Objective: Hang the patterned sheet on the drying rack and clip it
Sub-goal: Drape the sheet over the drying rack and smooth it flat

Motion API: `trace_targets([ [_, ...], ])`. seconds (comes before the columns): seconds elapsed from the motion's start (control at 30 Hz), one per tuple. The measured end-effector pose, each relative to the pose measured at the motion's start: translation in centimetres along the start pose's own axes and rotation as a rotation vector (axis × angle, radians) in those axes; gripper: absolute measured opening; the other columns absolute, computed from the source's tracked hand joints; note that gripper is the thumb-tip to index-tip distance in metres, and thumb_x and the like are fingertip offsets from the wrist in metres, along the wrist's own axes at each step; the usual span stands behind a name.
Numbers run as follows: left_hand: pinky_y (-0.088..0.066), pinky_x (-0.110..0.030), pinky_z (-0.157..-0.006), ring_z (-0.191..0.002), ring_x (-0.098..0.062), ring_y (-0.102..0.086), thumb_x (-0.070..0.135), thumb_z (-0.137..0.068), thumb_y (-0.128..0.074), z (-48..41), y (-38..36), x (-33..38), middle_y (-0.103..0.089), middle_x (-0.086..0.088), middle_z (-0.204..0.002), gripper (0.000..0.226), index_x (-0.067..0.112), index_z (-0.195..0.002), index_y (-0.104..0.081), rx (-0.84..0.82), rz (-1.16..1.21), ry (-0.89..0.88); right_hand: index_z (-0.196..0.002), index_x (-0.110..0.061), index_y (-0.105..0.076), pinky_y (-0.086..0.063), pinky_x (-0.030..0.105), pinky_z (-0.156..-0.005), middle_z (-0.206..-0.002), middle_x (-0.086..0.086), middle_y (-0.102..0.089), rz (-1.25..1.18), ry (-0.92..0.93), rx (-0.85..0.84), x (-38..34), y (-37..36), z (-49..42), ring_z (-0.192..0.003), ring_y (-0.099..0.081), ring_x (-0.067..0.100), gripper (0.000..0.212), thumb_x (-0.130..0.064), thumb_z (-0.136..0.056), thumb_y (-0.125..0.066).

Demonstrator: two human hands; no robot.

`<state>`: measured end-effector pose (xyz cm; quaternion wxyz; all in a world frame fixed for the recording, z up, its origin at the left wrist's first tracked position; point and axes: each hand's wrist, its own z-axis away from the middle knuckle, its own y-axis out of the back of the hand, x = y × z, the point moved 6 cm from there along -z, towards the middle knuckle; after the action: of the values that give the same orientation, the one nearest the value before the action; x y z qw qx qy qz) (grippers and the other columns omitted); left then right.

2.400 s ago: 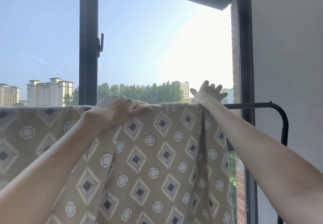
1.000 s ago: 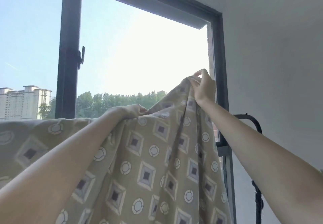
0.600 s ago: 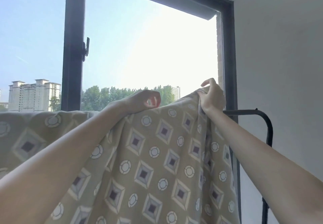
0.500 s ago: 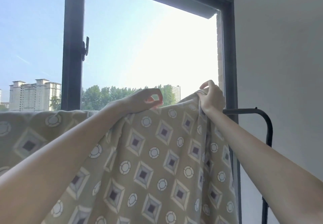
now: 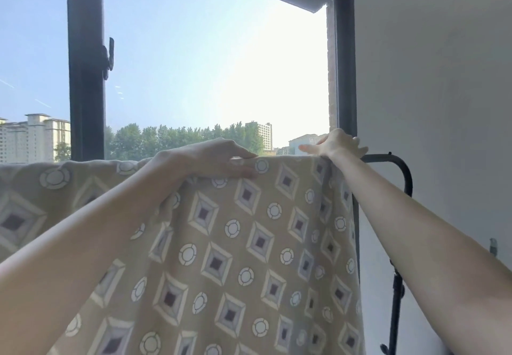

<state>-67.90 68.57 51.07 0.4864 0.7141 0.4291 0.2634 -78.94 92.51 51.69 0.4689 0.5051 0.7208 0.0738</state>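
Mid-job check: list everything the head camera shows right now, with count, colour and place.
patterned sheet: one, tan with grey diamonds and white rings, draped over the rack's top bar, hanging down centre.
drying rack: one, black metal, bare curved corner and post at right of the sheet.
window frame: one, black, behind the rack.
window handle: one, black, on the frame's left upright.
wall: one, white, right.
clips: none seen.
left hand: one, flat on the sheet's top edge.
right hand: one, on the sheet's top right corner.
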Motion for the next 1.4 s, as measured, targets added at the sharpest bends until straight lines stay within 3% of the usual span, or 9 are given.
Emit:
trace_targets([
  [0.13,-0.042,-0.024,-0.085,-0.093,-0.005,-0.054,0.058,-0.086,-0.048,0.2,0.0,-0.5,-0.059,0.01,-0.126,0.053,0.035,-0.133,-0.049,0.008,0.012,0.034,-0.079,-0.016,-0.073,-0.046,0.037,-0.089,-0.096,0.001,-0.07,-0.157,0.343,0.253,-1.7,1.4,3.1,-0.097,-0.06,0.022,0.042,-0.053,-0.087,-0.055],
  [0.27,-0.05,-0.035,-0.091,-0.094,-0.007,-0.059,0.062,-0.088,-0.039,0.9,0.0,-1.0,-0.063,0.015,-0.118,0.047,0.042,-0.129,-0.051,0.035,-0.024,0.092,-0.076,-0.011,-0.064,-0.043,0.029,-0.054,-0.064,0.001,-0.061,-0.356,0.66,0.019,-4.2,-1.0,8.5,-0.05,-0.052,0.016,0.043,-0.037,-0.1,-0.039],
  [0.5,-0.044,-0.028,-0.077,-0.087,-0.01,-0.061,0.063,-0.092,-0.021,5.3,0.8,-2.3,-0.067,0.008,-0.103,0.052,0.036,-0.12,-0.055,0.099,-0.224,0.235,-0.069,-0.028,-0.039,-0.034,0.04,-0.093,-0.069,-0.014,-0.046,-0.089,0.718,0.048,-5.2,-2.2,11.5,-0.083,-0.048,0.02,0.041,-0.043,-0.101,-0.02],
  [0.6,-0.034,-0.036,-0.09,-0.092,-0.014,-0.057,0.063,-0.091,-0.015,9.7,2.0,-4.4,-0.066,0.005,-0.1,0.054,0.038,-0.123,-0.05,0.215,-0.413,0.29,-0.111,-0.013,-0.056,-0.019,0.052,-0.108,-0.118,0.01,-0.058,0.132,0.508,0.008,-5.9,-2.7,11.8,-0.121,-0.046,0.028,0.084,-0.074,-0.085,-0.005],
  [0.67,-0.029,-0.043,-0.097,-0.103,-0.019,-0.052,0.063,-0.091,-0.011,13.0,2.5,-6.4,-0.06,0.002,-0.107,0.056,0.04,-0.13,-0.042,0.238,-0.47,0.385,-0.142,-0.015,-0.033,-0.003,0.064,-0.109,-0.147,0.015,-0.035,0.207,0.452,-0.095,-6.5,-3.5,12.3,-0.139,-0.023,0.036,0.101,-0.084,-0.075,-0.002],
  [0.9,-0.045,-0.036,-0.098,-0.109,-0.019,-0.057,0.044,-0.096,-0.039,18.6,4.1,-9.6,-0.06,-0.003,-0.122,0.043,0.026,-0.134,-0.048,0.294,-0.097,0.395,-0.127,-0.035,-0.037,0.01,0.064,-0.11,-0.119,0.006,-0.049,-0.016,0.911,-0.126,-14.2,-6.5,19.4,-0.124,-0.038,0.03,0.049,-0.064,-0.093,-0.018],
  [1.0,-0.05,-0.028,-0.091,-0.089,-0.011,-0.063,0.029,-0.093,-0.053,19.1,4.7,-9.5,-0.068,-0.002,-0.11,0.037,0.018,-0.128,-0.056,0.328,-0.079,0.341,-0.129,-0.033,-0.046,-0.004,0.054,-0.113,-0.115,-0.001,-0.056,-0.166,1.084,-0.04,-17.3,-6.5,22.5,-0.112,-0.049,0.026,0.035,-0.045,-0.098,-0.037],
  [1.2,-0.041,-0.014,-0.098,-0.108,0.0,-0.055,0.024,-0.091,-0.053,20.0,5.6,-9.5,-0.061,0.007,-0.118,0.033,0.012,-0.121,-0.061,0.422,0.033,0.198,-0.113,-0.025,-0.067,-0.03,0.032,-0.095,-0.106,-0.011,-0.069,-0.484,1.094,0.025,-17.9,-5.9,22.9,-0.099,-0.059,0.02,0.024,-0.032,-0.092,-0.057],
  [1.4,-0.055,-0.033,-0.084,-0.081,-0.018,-0.069,0.01,-0.092,-0.057,19.6,6.4,-9.9,-0.073,-0.007,-0.095,0.019,0.009,-0.106,-0.07,0.531,-0.182,0.104,-0.112,-0.014,-0.069,-0.052,0.034,-0.088,-0.099,0.003,-0.073,-0.599,1.09,-0.021,-17.6,-3.9,23.6,-0.092,-0.067,0.018,0.024,-0.02,-0.092,-0.059],
])
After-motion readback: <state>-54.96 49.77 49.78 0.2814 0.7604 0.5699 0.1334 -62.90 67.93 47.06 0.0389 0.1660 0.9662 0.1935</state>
